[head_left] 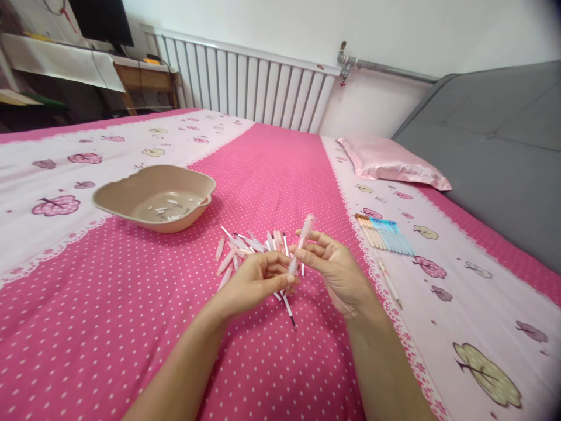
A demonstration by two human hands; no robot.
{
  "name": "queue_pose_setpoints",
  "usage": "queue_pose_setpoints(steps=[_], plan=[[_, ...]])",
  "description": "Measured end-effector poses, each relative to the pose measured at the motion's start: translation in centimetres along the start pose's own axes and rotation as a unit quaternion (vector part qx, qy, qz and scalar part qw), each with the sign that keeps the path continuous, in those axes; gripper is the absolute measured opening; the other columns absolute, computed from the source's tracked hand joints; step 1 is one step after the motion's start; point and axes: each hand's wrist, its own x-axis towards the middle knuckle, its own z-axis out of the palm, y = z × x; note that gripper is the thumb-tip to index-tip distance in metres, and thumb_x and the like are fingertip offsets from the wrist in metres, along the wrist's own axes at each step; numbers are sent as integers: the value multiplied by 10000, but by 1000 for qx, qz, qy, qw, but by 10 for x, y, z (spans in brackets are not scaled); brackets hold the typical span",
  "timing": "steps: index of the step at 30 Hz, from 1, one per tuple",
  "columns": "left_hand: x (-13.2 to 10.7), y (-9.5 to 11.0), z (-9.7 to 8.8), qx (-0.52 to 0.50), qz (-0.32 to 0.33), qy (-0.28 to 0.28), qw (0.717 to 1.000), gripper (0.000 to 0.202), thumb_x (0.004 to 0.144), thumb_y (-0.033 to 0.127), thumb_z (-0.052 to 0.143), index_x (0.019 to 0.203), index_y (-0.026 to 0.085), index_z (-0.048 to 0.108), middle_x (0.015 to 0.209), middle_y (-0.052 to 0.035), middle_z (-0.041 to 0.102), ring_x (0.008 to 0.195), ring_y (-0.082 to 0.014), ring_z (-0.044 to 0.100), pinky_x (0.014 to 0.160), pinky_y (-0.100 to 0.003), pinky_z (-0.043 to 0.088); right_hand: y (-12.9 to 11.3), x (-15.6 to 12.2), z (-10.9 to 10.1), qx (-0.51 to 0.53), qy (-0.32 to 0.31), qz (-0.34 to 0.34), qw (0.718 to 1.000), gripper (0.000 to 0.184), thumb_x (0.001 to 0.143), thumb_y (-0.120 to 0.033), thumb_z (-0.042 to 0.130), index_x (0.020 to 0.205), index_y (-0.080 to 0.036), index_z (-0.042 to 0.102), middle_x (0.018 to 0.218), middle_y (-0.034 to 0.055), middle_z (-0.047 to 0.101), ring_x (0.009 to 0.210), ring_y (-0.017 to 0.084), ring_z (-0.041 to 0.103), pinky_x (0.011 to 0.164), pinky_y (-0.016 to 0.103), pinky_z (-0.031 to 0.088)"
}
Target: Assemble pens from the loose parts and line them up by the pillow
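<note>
Between my two hands is a pale pink pen barrel [304,237], tilted with its upper end leaning right. My left hand [258,278] pinches its lower end between thumb and fingers. Higher up, the thumb and fingers of my right hand [335,266] close around the same barrel. Just behind my hands lies a loose pile of pink and clear pen parts [230,257], with several thin white refills among them. One dark-tipped refill [289,313] sticks out below my left fingers. My fingers cover part of the pile.
A beige basin [193,219] with small white bits stands at left on the pink dotted bedspread [280,158]. To the right lie a row of blue and peach pens [388,235] and a single whitish pen [389,283]. A pink pillow [390,161] rests near the grey headboard [491,128].
</note>
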Motion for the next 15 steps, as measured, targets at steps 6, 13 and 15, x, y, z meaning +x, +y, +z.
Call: queue_pose_setpoints(steps=[6,13,15], plan=[[0,0,-1,0,3,15,1000,267,733,320,712,879,108,639,749,-47,674,670,-123,606,644,-242,439,1,-1,1,-5,-5,-13,1000,449,624,-291,819,1021,-203,627,867,28,703,828,172,654,831,333,491],[-5,9,1,-10,23,-57,998,188,870,262,545,928,135,671,806,-54,689,770,-140,639,743,-266,480,-1,-4,-1,14,-103,11,995,390,769,-289,707,1141,-231,609,1061,60,678,928,179,626,787,312,519],[-5,9,0,-14,22,-68,997,198,881,246,525,944,135,677,829,-65,700,787,-144,643,752,-268,483,-2,-5,-1,20,-113,18,993,380,782,-274,693,1150,-229,610,1059,59,679,951,181,619,769,294,522]])
